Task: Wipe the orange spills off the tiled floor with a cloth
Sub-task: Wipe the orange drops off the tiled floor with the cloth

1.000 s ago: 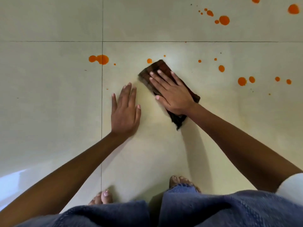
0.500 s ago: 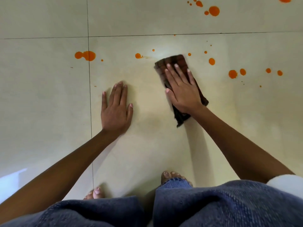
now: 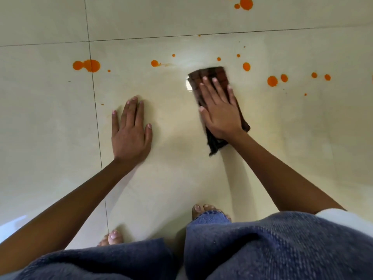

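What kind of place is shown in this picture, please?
Probably an indoor room of a home, though which room cannot be told. The floor is of large glossy cream tiles with thin grout lines, and the person crouches barefoot, wiping orange spills with a dark cloth.

The tiled floor (image 3: 201,178) is pale cream, crossed by thin dark grout lines (image 3: 94,98). Bright orange spills (image 3: 88,65) dot it, some round, one smeared. The cloth (image 3: 214,74) is dark brown with a checked pattern. The jeans (image 3: 262,249) are blue denim; a sleeve (image 3: 347,220) is white.
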